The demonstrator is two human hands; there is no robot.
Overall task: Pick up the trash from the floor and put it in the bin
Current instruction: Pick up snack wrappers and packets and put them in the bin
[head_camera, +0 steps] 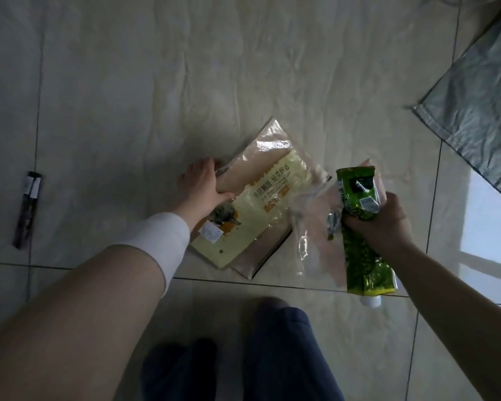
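Note:
A large clear plastic bag with a pale yellow printed card (261, 204) lies flat on the tiled floor in the middle. My left hand (203, 189) rests on its left edge, fingers curled over the rim and thumb pressed on top. My right hand (379, 224) is closed around a green snack wrapper (359, 227), bunched together with a crumpled clear plastic bag (315, 227) and a small white piece at the bottom. A dark narrow wrapper (28, 209) lies on the floor far to the left. No bin is visible.
A grey woven sack or mat (480, 105) lies at the upper right. A bright window reflection (486, 244) shines on the tiles at the right. My legs in dark blue trousers (272, 354) stand at the bottom centre.

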